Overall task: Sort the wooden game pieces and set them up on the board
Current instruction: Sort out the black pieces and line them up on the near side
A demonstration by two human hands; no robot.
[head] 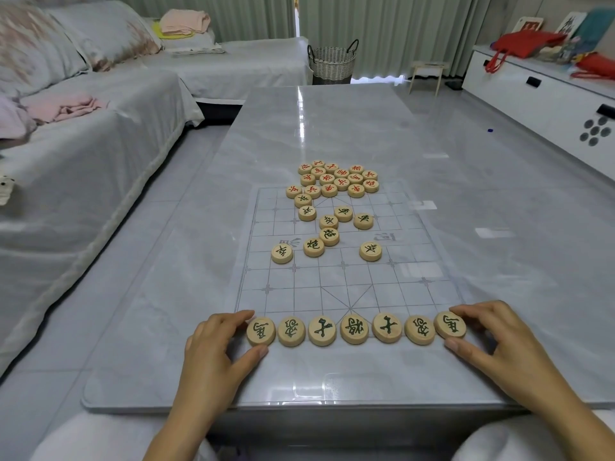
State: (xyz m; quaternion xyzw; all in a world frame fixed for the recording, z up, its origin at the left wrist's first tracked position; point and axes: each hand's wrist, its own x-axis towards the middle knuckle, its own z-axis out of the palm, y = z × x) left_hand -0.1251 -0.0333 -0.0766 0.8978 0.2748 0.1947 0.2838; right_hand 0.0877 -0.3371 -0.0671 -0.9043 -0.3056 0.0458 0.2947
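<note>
A pale transparent board (412,294) with a printed grid lies on the grey table. Several round wooden pieces with green characters form a row (354,328) along its near edge. My left hand (216,347) pinches the leftmost piece (261,331) between thumb and fingers. My right hand (492,334) pinches the rightmost piece (450,325) the same way. More green pieces (329,236) lie scattered over the board's middle. A tight cluster of red-lettered pieces (336,179) sits at the board's far edge.
The glossy grey table (366,128) stretches away from me. A covered sofa (83,144) runs along the left, a white cabinet (549,104) along the right. A woven basket (332,61) and a small wooden stool (427,73) stand beyond the table.
</note>
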